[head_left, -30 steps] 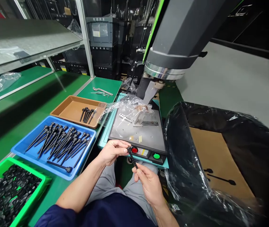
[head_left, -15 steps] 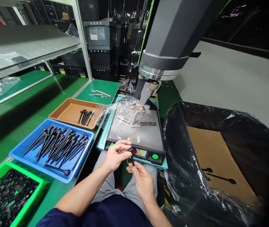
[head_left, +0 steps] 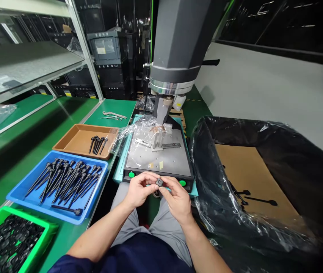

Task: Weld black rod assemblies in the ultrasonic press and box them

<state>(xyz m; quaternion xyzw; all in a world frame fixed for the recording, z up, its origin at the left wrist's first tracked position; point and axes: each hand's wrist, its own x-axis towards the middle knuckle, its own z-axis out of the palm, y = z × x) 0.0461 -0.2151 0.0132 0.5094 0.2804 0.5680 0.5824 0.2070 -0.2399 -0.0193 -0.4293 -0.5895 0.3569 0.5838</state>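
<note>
In front of my lap I hold a black star knob screw (head_left: 159, 182) with its round, lobed head facing up towards me. The head is pinched between the fingertips of my left hand (head_left: 142, 188) and my right hand (head_left: 177, 195), both closed on it. Its shaft is hidden behind the head and fingers. Just beyond my hands is the front edge of a machine base with a grey metal plate (head_left: 170, 161) and green buttons. A clear plastic bag and a metal fixture (head_left: 157, 141) stand under the machine's head.
On the left bench are a brown tray (head_left: 65, 142) with several black screws, a blue tray (head_left: 16, 195) full of longer ones, and a green bin (head_left: 46, 227) of small black parts. A box lined with black plastic (head_left: 204, 182) stands right, with several black pieces on cardboard (head_left: 241, 159).
The screw has turned from shaft down to head facing me. My right hand has risen from the shaft to the head, beside my left fingers. The view has shifted right.
</note>
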